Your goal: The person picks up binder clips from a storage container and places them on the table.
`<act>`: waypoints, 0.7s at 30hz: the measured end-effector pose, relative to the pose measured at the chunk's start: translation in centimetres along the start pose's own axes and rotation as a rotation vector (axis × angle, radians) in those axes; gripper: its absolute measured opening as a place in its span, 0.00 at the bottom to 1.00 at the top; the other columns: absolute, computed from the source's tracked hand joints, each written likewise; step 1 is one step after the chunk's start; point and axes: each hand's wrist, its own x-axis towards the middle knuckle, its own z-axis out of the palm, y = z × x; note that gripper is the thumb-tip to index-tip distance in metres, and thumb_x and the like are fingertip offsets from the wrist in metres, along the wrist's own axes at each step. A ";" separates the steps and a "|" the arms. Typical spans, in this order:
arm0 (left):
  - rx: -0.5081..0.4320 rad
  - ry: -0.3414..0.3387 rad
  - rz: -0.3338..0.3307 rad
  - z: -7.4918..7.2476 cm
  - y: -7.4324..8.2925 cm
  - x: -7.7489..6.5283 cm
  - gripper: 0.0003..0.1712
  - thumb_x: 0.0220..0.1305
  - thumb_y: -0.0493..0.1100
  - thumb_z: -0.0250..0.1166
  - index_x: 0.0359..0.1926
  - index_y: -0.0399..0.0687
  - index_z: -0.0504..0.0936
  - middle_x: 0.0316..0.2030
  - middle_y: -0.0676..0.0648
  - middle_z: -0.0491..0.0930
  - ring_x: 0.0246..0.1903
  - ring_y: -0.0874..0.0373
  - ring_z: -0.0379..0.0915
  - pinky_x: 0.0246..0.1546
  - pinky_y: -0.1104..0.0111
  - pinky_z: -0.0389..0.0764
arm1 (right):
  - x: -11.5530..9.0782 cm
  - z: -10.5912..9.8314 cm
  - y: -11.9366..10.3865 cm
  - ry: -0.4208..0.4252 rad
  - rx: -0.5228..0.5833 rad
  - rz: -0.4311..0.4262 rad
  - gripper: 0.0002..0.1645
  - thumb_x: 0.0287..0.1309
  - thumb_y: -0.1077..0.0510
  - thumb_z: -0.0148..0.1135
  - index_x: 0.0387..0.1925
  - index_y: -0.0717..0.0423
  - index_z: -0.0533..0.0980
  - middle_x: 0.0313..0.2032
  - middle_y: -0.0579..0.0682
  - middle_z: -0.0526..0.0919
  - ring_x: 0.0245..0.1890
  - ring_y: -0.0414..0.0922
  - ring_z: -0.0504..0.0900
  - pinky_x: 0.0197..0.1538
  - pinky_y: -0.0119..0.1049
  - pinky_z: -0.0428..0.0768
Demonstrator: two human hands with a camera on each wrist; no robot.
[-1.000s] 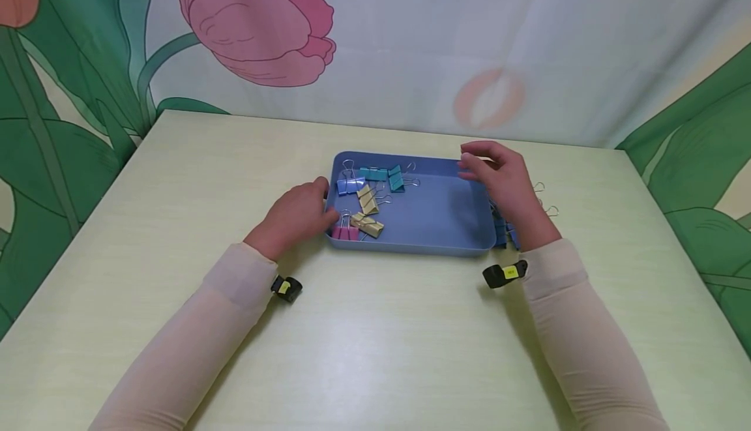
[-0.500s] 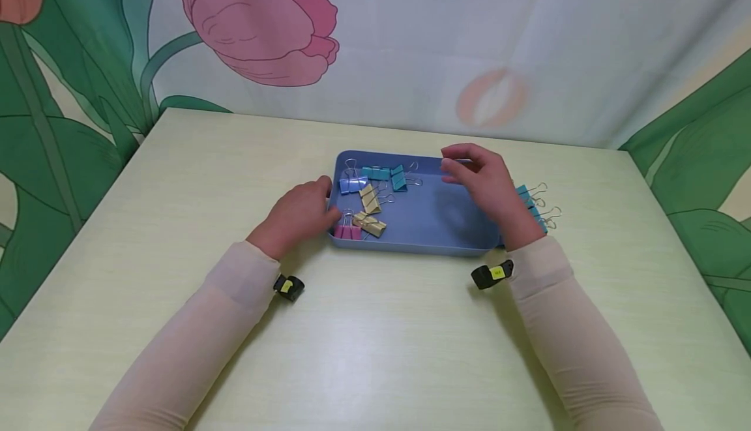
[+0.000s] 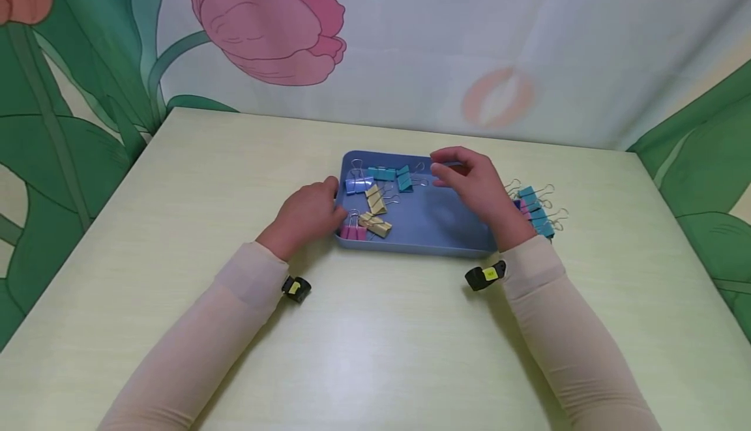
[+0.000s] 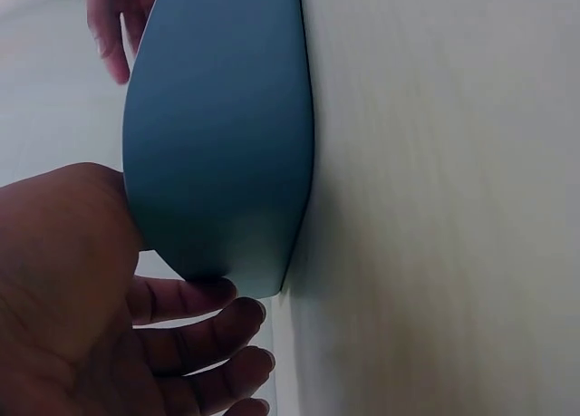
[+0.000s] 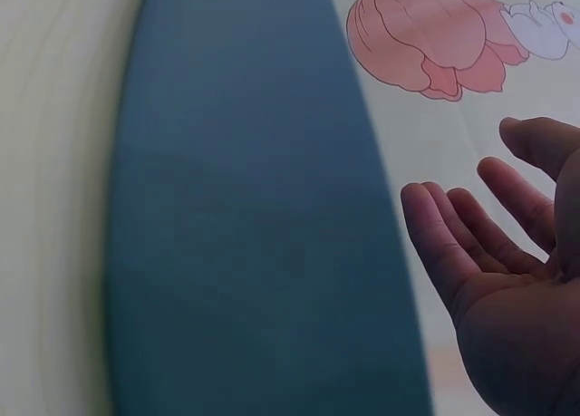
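A shallow blue tray [image 3: 421, 225] sits on the table, with binder clips along its left side. Among them are a lilac clip [image 3: 359, 186], teal clips [image 3: 404, 179], gold clips [image 3: 375, 225] and a pink clip [image 3: 353, 231]. My left hand [image 3: 308, 214] holds the tray's left end; in the left wrist view its fingers [image 4: 213, 343] lie against the outside, and the thumb tip is hidden behind the wall. Over the tray's right half hovers my right hand [image 3: 469, 182], fingers loosely bent with nothing between them, as the right wrist view shows too.
Right of the tray, partly behind my right forearm, lie more binder clips [image 3: 536, 208], teal, pink and dark blue. A curtain with a printed tulip [image 3: 270, 23] hangs behind the table's far edge. The pale table [image 3: 375, 340] extends all round.
My right hand has moved left, from the tray's right rim to above its right half, uncovering more of the clips at right. My left hand keeps its place on the tray.
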 end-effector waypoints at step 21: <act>-0.005 -0.004 -0.049 0.2 0.6 -0.1 0.21 0.65 0.46 0.50 0.52 0.35 0.68 0.30 0.42 0.75 0.28 0.50 0.71 0.27 0.64 0.68 | 0.3 1.7 -1.0 -0.053 -0.033 -0.001 0.22 0.63 0.49 0.61 0.57 0.51 0.75 0.52 0.50 0.79 0.45 0.52 0.85 0.56 0.44 0.79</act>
